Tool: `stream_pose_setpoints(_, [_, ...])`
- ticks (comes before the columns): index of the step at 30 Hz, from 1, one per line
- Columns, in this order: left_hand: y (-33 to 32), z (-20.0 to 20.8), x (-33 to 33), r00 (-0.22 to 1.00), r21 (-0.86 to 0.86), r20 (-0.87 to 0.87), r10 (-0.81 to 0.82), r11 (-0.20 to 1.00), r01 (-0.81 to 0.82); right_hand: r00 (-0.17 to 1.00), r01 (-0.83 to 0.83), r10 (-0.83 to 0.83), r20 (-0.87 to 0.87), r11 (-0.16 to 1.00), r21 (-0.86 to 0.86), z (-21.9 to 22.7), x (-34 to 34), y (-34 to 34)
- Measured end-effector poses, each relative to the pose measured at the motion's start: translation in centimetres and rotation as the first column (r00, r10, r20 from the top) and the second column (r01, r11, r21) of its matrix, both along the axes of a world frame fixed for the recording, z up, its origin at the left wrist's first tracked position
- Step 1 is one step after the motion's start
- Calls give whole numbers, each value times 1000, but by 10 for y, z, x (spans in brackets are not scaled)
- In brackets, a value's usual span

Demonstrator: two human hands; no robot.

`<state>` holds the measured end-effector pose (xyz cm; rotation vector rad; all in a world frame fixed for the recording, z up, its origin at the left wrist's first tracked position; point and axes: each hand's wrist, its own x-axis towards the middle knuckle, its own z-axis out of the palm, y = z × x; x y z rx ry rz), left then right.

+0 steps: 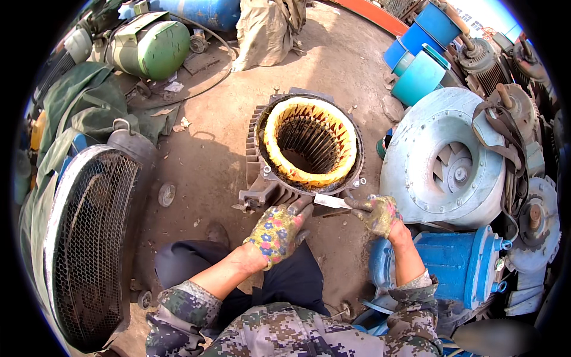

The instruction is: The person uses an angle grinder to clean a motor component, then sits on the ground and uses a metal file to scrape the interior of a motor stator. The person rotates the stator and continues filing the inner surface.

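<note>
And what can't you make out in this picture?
In the head view:
Left hand: its palm, hidden by the gloved back.
White strip: whether the right hand grips its end, too small to tell.
Yellow winding ring: its near inner wall, behind its own rim.
Blue motor: the part behind the right forearm.
Blue tank: cut off by the top edge.
Dark oval: too blurred to identify.

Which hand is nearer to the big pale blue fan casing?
The right hand. It is just off the lower left edge of the fan casing; the left hand is farther left, below the yellow winding in the picture.
</note>
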<state>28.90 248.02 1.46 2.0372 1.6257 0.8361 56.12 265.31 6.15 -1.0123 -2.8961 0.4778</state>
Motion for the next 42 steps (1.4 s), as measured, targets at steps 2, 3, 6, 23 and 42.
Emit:
stream_pose_setpoints(2, [17, 3, 21, 993, -53, -22, -117, 992, 115, 1000, -1, 1, -11, 1000, 15, -4, 7, 6])
stream_pose_setpoints(3, [20, 7, 31, 989, -159, -27, -145, 978, 139, 1000, 16, -17, 24, 999, 30, -10, 14, 10])
stream_pose_setpoints(6, [36, -22, 45, 993, -165, -25, -113, 980, 107, 1000, 2, -2, 19, 1000, -3, -14, -8, 5])
stream_pose_setpoints(23, [49, -21, 63, 990, -284, 24, -139, 949, 140, 997, 58, -50, 53, 986, -159, -7, -7, 10])
stream_pose_setpoints(42, [45, -23, 58, 996, -251, 87, 3, 968, 19, 993, 52, -16, 118, 950, -308, -9, -25, 26])
